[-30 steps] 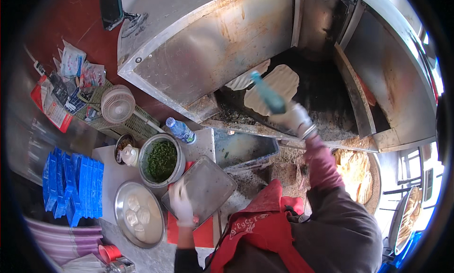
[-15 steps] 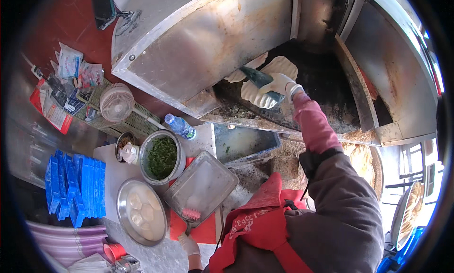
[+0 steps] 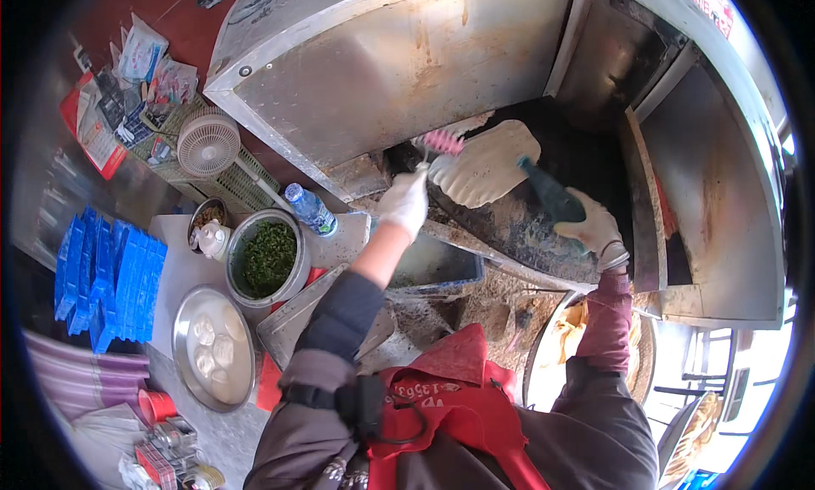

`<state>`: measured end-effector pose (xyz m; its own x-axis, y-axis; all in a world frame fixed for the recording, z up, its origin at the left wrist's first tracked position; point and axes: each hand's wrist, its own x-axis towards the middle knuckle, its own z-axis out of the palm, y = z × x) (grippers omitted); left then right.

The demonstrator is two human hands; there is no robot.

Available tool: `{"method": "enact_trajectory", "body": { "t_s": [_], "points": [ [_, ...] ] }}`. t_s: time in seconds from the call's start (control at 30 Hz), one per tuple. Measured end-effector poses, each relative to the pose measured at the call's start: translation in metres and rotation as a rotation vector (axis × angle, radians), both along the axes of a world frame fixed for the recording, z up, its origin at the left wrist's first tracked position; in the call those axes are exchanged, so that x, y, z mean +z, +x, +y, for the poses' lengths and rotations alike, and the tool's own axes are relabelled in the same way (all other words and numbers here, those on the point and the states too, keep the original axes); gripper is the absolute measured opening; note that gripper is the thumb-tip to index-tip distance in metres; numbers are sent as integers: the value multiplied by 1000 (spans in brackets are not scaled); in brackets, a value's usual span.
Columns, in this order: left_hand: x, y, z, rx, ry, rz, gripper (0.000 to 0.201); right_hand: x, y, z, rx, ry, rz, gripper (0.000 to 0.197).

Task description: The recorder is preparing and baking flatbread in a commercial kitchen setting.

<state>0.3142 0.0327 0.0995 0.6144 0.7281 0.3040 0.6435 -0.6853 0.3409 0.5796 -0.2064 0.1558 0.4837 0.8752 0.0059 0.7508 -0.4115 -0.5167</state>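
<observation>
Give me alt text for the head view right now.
The left hand holds a pink-headed tool and the right hand a dark green scraper, at either side of a flat dough sheet on a black griddle. A pot of chopped greens stands left.

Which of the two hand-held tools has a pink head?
The pink-headed tool in the left hand; the right hand holds a dark green tool.

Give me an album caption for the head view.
Left hand grips a pink roller, right hand a green tool, near flat dough on a dark griddle.
</observation>
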Motion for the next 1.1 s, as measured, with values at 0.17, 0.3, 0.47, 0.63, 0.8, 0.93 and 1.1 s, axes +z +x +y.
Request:
{"method": "enact_trajectory", "body": {
  "t_s": [0.17,0.3,0.47,0.63,0.8,0.93,1.1],
  "points": [
    [19,112,-15,15,118,108,26,15,1,30,-176,180,-45,82],
    [-78,5,-29,-102,3,-238,35,16,-14,39,-174,137,-124,84],
    [-105,-231,-128,189,-96,47,52,-23,-58,57,-30,643,575,76],
    [-143,-408,-230,690,-163,449,58,-77,-181,122,279,493,1199,75],
    [-113,-438,-265,781,-129,307,59,-209,-264,205,491,280,1352,57],
    [-82,-425,-259,883,12,77,55,-284,-285,303,416,455,1278,50],
    [-82,-482,-215,1013,73,-177,62,-294,-315,326,447,328,1308,68]
  ]
}}
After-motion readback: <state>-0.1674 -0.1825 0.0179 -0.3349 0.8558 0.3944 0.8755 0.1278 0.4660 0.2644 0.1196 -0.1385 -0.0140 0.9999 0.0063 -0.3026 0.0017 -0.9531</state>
